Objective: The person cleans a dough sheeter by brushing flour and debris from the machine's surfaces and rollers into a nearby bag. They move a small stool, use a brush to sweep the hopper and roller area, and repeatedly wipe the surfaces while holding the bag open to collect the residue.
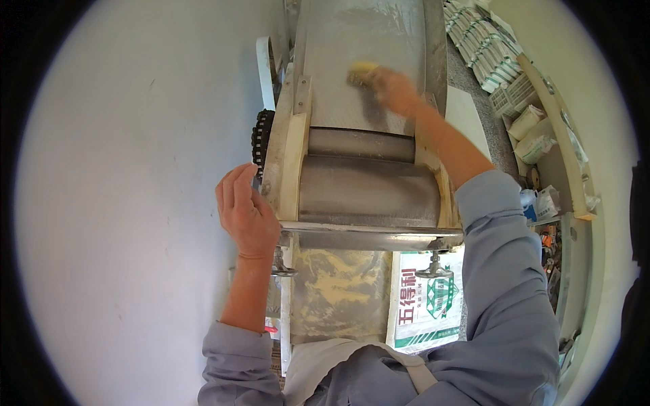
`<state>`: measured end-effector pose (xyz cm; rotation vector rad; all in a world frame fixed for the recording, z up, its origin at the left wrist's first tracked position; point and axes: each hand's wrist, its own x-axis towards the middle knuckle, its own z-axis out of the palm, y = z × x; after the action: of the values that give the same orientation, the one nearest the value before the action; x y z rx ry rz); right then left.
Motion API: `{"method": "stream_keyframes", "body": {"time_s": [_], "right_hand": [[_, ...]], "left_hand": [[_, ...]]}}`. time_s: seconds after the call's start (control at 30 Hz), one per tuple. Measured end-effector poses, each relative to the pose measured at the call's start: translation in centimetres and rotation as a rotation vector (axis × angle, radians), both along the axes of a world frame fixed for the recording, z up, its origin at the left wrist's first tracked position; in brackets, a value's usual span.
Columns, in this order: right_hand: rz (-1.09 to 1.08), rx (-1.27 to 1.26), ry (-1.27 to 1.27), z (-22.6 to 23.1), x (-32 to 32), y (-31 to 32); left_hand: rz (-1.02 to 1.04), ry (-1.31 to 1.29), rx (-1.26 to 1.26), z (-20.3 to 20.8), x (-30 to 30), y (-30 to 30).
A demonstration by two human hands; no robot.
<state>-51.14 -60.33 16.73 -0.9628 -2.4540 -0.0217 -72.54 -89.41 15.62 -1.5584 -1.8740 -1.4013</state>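
Observation:
My right hand [396, 90] is closed round a small yellow brush [363, 70], slightly smeared by motion. The brush is against the sloping metal chute [338, 51] of a roller machine, which looks like a dough sheeter. Below the chute lie two steel rollers, the nearer roller [369, 193] being the larger. At the machine's left side, my left hand [249, 210] rests by the corner of the frame [271, 183], its fingers stretched upward and holding nothing. A black toothed gear [262, 135] sits just beyond those fingertips.
A metal bar [369, 231] crosses the machine's front, with handwheels [433, 272] under it. Below is a flour-dusted board [338, 291], beside a printed white sack [428, 304]. A white wall [135, 203] stands close on the left. Stacked sacks [484, 51] and shelving [558, 128] line the right.

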Motion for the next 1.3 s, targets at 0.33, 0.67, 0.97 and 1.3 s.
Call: {"method": "stream_keyframes", "body": {"time_s": [0.33, 0.67, 0.97, 1.3], "right_hand": [[-0.338, -0.169, -0.214, 6.0, 4.1, 0.8], [-0.265, 0.002, -0.348, 4.7, 2.1, -0.9], [-0.368, -0.078, -0.792, 9.5, 4.1, -1.9], [-0.307, -0.248, -0.743, 11.6, 3.5, -6.0]], "left_hand": [[0.006, 0.020, 0.040, -0.1, -0.1, 0.1], [0.021, 0.025, 0.055, -0.4, -0.1, 0.1], [0.011, 0.009, 0.067, -0.4, -0.1, 0.1], [0.011, 0.017, 0.075, -0.6, -0.3, 0.1]]}}
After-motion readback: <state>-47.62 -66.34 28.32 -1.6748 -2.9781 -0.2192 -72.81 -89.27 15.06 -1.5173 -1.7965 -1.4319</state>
